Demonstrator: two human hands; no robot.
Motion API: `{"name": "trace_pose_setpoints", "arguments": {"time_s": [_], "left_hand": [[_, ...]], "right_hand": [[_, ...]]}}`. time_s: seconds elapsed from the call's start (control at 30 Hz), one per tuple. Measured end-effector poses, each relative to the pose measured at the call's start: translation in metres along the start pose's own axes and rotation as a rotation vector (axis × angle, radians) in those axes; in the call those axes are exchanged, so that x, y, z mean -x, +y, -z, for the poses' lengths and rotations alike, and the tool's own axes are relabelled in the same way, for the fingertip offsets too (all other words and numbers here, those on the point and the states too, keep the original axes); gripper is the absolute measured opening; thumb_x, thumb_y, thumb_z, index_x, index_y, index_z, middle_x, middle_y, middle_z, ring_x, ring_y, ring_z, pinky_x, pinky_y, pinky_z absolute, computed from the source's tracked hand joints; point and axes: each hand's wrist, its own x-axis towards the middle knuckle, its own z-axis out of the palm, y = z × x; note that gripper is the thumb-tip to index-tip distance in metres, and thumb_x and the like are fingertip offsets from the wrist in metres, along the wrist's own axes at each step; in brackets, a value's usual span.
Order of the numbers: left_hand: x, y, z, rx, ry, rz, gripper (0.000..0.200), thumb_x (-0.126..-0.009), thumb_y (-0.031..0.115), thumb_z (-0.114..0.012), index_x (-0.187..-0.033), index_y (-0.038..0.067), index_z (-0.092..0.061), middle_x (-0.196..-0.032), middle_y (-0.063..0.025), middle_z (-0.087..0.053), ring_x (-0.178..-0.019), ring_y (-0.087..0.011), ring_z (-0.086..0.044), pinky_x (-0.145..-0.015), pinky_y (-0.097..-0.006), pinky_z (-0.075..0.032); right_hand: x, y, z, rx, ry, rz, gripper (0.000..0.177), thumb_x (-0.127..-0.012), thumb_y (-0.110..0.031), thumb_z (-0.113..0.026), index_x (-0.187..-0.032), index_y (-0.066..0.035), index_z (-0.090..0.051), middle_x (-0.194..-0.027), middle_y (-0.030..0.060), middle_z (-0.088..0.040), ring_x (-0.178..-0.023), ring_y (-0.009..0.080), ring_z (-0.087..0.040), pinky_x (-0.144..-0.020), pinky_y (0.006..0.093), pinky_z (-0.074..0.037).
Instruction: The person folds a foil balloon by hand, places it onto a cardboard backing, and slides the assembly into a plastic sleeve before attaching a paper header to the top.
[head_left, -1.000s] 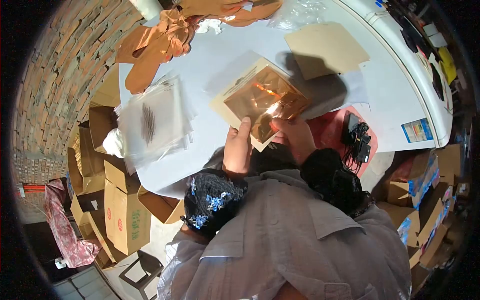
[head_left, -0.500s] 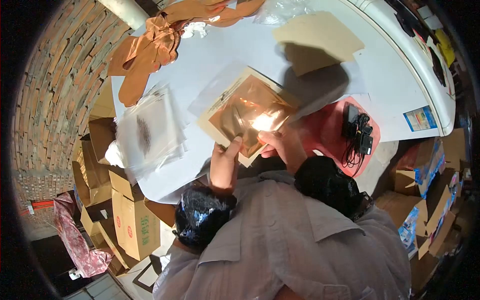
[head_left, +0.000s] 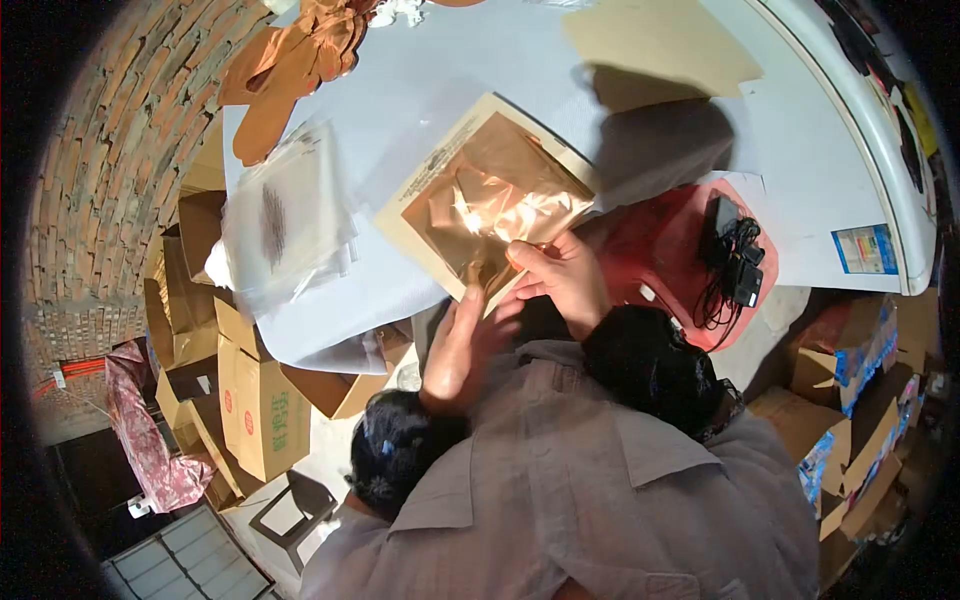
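Both my hands are at the near edge of a flat packet of shiny copper-coloured folded foil (head_left: 490, 190) on a cream printed card (head_left: 400, 215). My right hand (head_left: 567, 280) pinches its lower right edge, thumb on top of the foil. My left hand (head_left: 455, 355) is at the bottom corner, thumb upright against the edge; its fingers are partly hidden and blurred. Left of the packet lies a stack of clear plastic bags (head_left: 290, 215) with dark print. Further back are loose, flat copper-coloured foil pieces (head_left: 285, 75).
The white table (head_left: 420, 60) carries a cream sheet (head_left: 660, 45) at the back. A red stool (head_left: 650, 245) with black cables and adapters (head_left: 735, 250) stands to the right. Cardboard boxes (head_left: 265, 400) are at the left, more boxes (head_left: 800, 420) at the right, beside a brick wall (head_left: 110, 170).
The packet has tilted and risen slightly in my hands. My left hand has slid from the foil's face down to the bottom corner. The view has shifted, with the table's far side moving up.
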Motion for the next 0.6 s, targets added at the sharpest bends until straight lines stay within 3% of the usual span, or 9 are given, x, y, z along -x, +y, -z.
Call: {"name": "trace_pose_setpoints", "arguments": {"time_s": [0.03,0.07,0.17,0.2,0.33,0.43,0.47,0.57,0.6], "left_hand": [[-0.005,0.003,-0.009,0.118,-0.062,0.034,0.045,-0.102,0.044,-0.053,-0.125,0.005,-0.052,-0.107,-0.0082,-0.066,-0.098,-0.0173,-0.065,-0.085,-0.0342,-0.053],[-0.012,0.001,-0.008,0.236,-0.052,0.083,0.043,-0.101,0.039,-0.057,-0.128,0.006,-0.053,-0.116,-0.0057,-0.066,-0.105,-0.0175,-0.063,-0.090,-0.0321,-0.053],[-0.034,-0.014,0.002,0.367,0.006,0.042,0.035,-0.101,0.031,-0.060,-0.125,0.007,-0.055,-0.120,-0.0045,-0.064,-0.108,-0.0164,-0.062,-0.092,-0.0291,-0.055],[-0.034,-0.012,-0.003,0.418,0.068,0.049,0.029,-0.100,0.025,-0.061,-0.123,0.007,-0.056,-0.120,-0.0041,-0.064,-0.106,-0.0149,-0.063,-0.088,-0.0257,-0.056],[-0.034,-0.017,0.001,0.387,0.064,0.002,0.028,-0.102,0.025,-0.058,-0.122,0.007,-0.056,-0.116,-0.0038,-0.064,-0.106,-0.0145,-0.063,-0.088,-0.0257,-0.057],[-0.036,-0.020,0.004,0.435,-0.027,-0.044,0.027,-0.103,0.024,-0.056,-0.122,0.006,-0.056,-0.116,-0.0036,-0.064,-0.108,-0.0151,-0.063,-0.091,-0.0268,-0.056],[-0.036,-0.018,0.003,0.426,-0.023,-0.044,0.027,-0.103,0.024,-0.056,-0.122,0.006,-0.056,-0.117,-0.0040,-0.064,-0.108,-0.0152,-0.063,-0.091,-0.0270,-0.056],[-0.033,-0.013,-0.003,0.423,0.003,-0.045,0.027,-0.103,0.023,-0.056,-0.123,0.005,-0.056,-0.119,-0.0053,-0.064,-0.109,-0.0159,-0.063,-0.092,-0.0279,-0.056],[-0.032,-0.013,-0.005,0.430,0.013,-0.041,0.028,-0.103,0.023,-0.056,-0.123,0.004,-0.056,-0.119,-0.0059,-0.064,-0.109,-0.0163,-0.064,-0.093,-0.0283,-0.056]], "right_hand": [[0.000,0.000,-0.001,-0.038,-0.019,0.013,0.023,-0.094,-0.014,-0.067,-0.111,0.000,-0.059,-0.091,0.0088,-0.068,-0.065,0.0146,-0.067,-0.054,0.0273,-0.057],[-0.001,0.003,0.000,0.013,-0.022,-0.002,0.019,-0.096,-0.011,-0.065,-0.111,-0.001,-0.060,-0.091,0.0058,-0.068,-0.068,0.0123,-0.066,-0.055,0.0246,-0.054],[-0.012,0.017,-0.003,-0.153,-0.078,0.179,0.019,-0.096,-0.010,-0.065,-0.112,-0.001,-0.060,-0.092,0.0033,-0.068,-0.074,0.0091,-0.064,-0.060,0.0229,-0.051],[-0.010,0.012,0.001,-0.155,-0.153,0.083,0.019,-0.096,-0.008,-0.064,-0.113,0.000,-0.060,-0.094,0.0025,-0.069,-0.077,0.0069,-0.063,-0.065,0.0234,-0.051],[-0.005,0.008,-0.005,-0.051,-0.058,0.231,0.022,-0.095,-0.010,-0.065,-0.114,0.000,-0.061,-0.097,0.0066,-0.070,-0.079,0.0122,-0.066,-0.070,0.0266,-0.054],[0.002,-0.021,0.011,0.449,0.017,0.274,0.031,-0.090,-0.014,-0.072,-0.115,0.000,-0.061,-0.102,0.0117,-0.070,-0.082,0.0169,-0.068,-0.074,0.0282,-0.055],[0.011,-0.036,0.011,0.623,0.166,0.349,0.034,-0.085,-0.018,-0.077,-0.112,-0.002,-0.061,-0.101,0.0130,-0.068,-0.080,0.0194,-0.068,-0.070,0.0309,-0.054],[0.006,-0.045,0.024,0.965,0.450,0.796,0.029,-0.080,-0.016,-0.078,-0.100,-0.004,-0.061,-0.095,0.0096,-0.062,-0.082,0.0283,-0.061,-0.073,0.0384,-0.049],[0.001,-0.051,0.024,1.014,0.431,0.847,0.029,-0.079,-0.015,-0.078,-0.100,-0.005,-0.062,-0.096,0.0096,-0.062,-0.086,0.0295,-0.061,-0.076,0.0389,-0.049]]}}
